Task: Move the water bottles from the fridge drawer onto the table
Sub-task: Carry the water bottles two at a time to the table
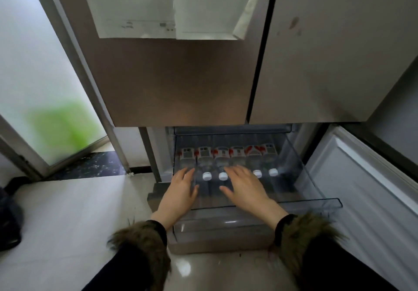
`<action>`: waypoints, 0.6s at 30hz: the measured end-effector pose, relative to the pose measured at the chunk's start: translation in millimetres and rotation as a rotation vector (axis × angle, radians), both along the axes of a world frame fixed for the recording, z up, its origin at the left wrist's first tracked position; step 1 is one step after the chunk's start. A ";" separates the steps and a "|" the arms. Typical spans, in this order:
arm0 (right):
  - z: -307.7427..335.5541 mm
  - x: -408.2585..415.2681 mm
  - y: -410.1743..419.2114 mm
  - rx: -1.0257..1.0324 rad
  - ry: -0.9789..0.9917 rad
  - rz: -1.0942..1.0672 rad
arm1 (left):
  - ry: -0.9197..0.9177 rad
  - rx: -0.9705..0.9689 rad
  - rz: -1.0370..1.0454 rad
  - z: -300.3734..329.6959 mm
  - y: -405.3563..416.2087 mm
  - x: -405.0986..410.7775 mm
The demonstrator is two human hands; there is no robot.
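Reaching into the clear fridge drawer (316, 177), we spread our left hand (181, 191) and right hand (246, 189), fingers straight, gripping nothing, over six water bottles (205, 162) lying side by side; four white caps (206, 176) show, contact seemingly unclear through blur.

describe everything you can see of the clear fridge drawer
The fridge drawer is a clear plastic bin, pulled out toward the person below the closed upper doors. Its see-through walls slope outward and its front lip runs across the near edge. Six water bottles lie side by side in a row at its back, red-and-white labels up, white caps facing the person. The left hand and right hand reach over it with spread fingers; the blur hides whether they touch anything.
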State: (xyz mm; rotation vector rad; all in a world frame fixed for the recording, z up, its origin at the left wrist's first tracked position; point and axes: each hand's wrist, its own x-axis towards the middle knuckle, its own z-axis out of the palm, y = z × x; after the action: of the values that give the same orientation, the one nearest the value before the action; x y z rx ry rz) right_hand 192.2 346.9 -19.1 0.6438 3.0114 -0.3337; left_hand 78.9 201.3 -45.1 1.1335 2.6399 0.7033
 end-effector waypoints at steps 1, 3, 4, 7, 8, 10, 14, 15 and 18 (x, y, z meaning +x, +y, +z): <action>-4.7 -8.9 3.9 -0.050 -0.013 -0.008 | -0.019 -0.021 0.008 -5.5 8.4 -5.8; -14.9 -26.8 12.1 -0.157 -0.052 -0.054 | -0.080 -0.071 0.025 -17.4 23.9 -17.6; -20.0 -35.3 16.9 -0.207 -0.067 -0.090 | -0.120 -0.102 0.042 -23.3 30.2 -23.4; -38.6 -62.0 31.5 -0.359 -0.077 -0.196 | -0.231 -0.162 0.076 -36.6 49.5 -44.2; -45.4 -71.1 35.2 -0.413 -0.093 -0.220 | -0.269 -0.162 0.092 -40.3 56.0 -51.2; -59.0 -88.1 40.6 -0.510 -0.119 -0.250 | -0.383 -0.136 0.171 -48.5 67.0 -63.1; -79.8 -112.2 48.3 -0.640 -0.124 -0.316 | -0.561 -0.058 0.336 -78.6 84.9 -83.3; -83.8 -117.2 48.7 -0.660 -0.135 -0.336 | -0.584 -0.052 0.372 -84.8 88.1 -85.6; -93.9 -129.4 48.0 -0.747 -0.182 -0.402 | -0.554 -0.039 0.438 -83.1 95.0 -81.8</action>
State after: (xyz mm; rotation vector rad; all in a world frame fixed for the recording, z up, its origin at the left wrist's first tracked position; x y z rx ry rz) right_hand 62.9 394.9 -113.0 1.0834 2.2877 -1.2434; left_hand -3.0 296.3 -128.3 0.2709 2.3960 0.8786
